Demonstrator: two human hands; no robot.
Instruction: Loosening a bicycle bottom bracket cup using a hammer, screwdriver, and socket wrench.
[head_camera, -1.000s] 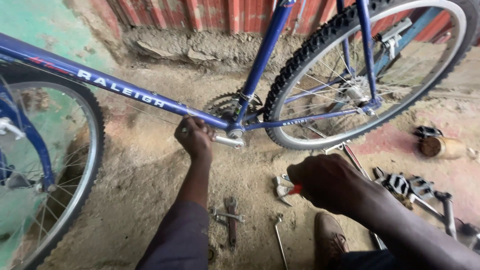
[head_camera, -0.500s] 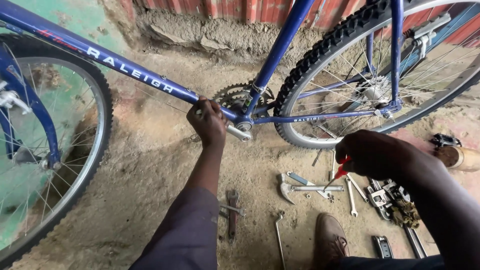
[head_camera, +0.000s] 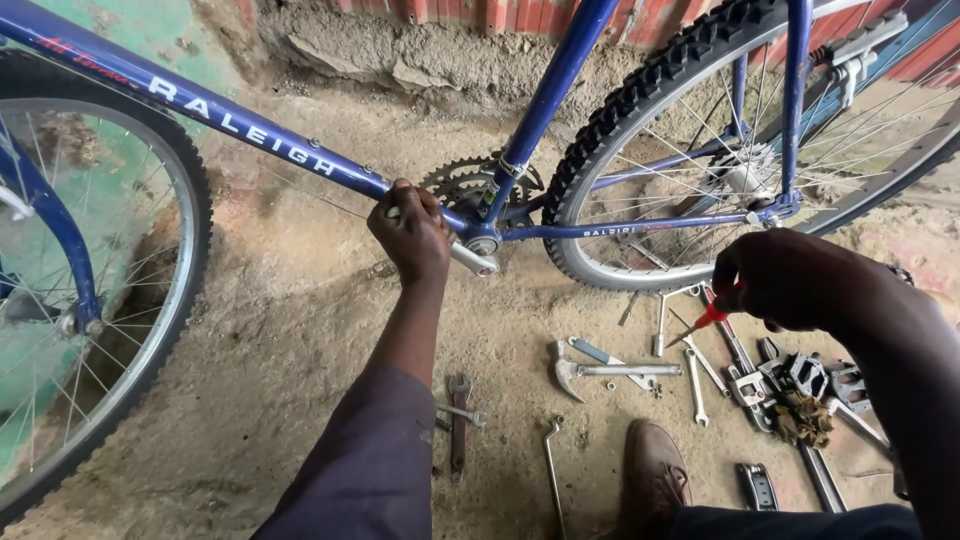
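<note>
head view, steeply downward, close over ground (head_camera: 250, 380)

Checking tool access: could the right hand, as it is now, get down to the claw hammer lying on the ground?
Probably yes. The right hand hangs above the scattered tools, holding a red-handled screwdriver; the hammer lies below with nothing over it. It would need to free its grip first.

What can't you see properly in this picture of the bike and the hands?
Head view only:
- Front wheel: cut off by the left edge.
- Rear wheel: cut off by the top and right edges.
- Red-handled tool: its handle is mostly hidden inside the right hand.
- Frame under the left hand: covered by the fingers.
- Small bits by the hammer: too tiny to tell.
</note>
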